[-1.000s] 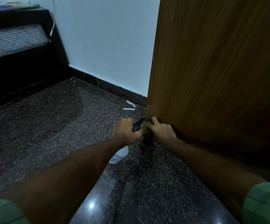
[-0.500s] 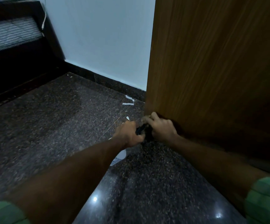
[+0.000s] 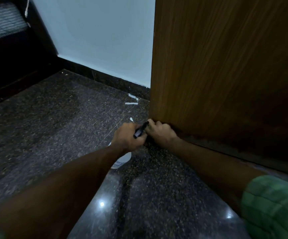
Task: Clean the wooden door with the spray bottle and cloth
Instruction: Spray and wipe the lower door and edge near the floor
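— Since half a second ago? 
— Spray bottle [image 3: 122, 156] nozzle tips up; my left hand [image 3: 128, 137] grips it low beside the wooden door [image 3: 226, 75].
— Right hand [image 3: 159, 132]? 
— Fingers curled at door's bottom corner; cloth not discernible, can't tell grip.

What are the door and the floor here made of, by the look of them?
Door: wood or a wood-look veneer, going by the long brown grain lines; the finish looks dull satin. Floor: likely polished granite or similar speckled stone, dark with fine flecks, and glossy enough to mirror bright light spots near the camera.
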